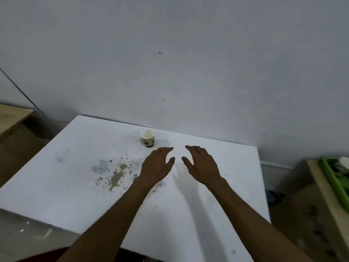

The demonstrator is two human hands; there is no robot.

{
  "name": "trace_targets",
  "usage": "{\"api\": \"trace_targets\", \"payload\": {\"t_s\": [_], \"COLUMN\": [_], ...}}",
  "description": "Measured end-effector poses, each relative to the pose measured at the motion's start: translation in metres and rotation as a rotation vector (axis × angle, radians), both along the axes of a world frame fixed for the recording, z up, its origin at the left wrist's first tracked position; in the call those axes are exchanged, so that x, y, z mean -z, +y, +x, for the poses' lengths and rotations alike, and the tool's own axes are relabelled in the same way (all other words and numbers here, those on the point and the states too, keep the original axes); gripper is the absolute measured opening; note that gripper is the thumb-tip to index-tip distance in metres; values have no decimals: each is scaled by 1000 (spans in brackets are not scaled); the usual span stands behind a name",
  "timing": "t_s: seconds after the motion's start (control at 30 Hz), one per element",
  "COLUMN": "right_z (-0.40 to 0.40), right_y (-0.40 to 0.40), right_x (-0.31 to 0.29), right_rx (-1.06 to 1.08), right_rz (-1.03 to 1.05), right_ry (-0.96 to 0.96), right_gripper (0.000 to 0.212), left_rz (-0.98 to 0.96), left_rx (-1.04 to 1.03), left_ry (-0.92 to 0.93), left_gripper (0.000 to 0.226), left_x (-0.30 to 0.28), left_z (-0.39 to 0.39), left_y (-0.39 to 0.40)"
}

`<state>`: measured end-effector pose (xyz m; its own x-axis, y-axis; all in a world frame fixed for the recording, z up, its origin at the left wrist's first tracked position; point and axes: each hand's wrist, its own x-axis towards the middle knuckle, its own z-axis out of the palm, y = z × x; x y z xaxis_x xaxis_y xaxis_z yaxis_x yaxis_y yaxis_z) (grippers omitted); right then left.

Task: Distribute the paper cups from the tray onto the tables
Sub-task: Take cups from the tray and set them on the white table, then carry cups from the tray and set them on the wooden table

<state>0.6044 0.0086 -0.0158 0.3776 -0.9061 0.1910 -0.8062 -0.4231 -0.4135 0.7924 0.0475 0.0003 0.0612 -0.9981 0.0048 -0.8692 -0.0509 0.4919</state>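
- Cup [147, 138] sits upright on the white table [75, 167], just past the left hand's [156, 167] fingertips, not touching.
- Both hands are spread and holding nothing; the right hand [203, 164] hovers beside the left.
- Looks like this drop-off is done.
- Next one probably comes from the green tray [332, 178] off right of the right hand; contents blurry.
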Motion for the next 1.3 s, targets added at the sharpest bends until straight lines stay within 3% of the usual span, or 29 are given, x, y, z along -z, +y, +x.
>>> {"api": "trace_targets", "payload": {"t_s": [0.1, 0.4, 0.53, 0.67, 0.8, 1.03, 1.3], "right_z": [-50, -253, -355, -464, -565, -664, -706], "right_y": [36, 132, 164, 190, 205, 205, 143], "right_x": [-9, -34, -41, -44, -44, -34, -1], "right_rx": [47, 313, 429, 490, 540, 528, 482], "right_rz": [-44, 13, 29, 36, 67, 52, 58], "right_ry": [9, 41, 25, -11, -130, -226, -208], "right_gripper": [63, 59, 73, 54, 51, 43, 40], "left_rz": [-32, -43, -26, 24, 92, 158, 120], "left_rx": [59, 312, 439, 483, 426, 313, 329], "left_ry": [-19, -22, 13, 130, 247, 321, 120], "left_gripper": [51, 53, 52, 49, 43, 43, 49], "left_x": [-15, -47, -43, -34, -23, -1, 23], "left_z": [-43, -235, -338, -442, -547, -658, -711], "left_y": [26, 84, 90, 101, 106, 90, 22]}}
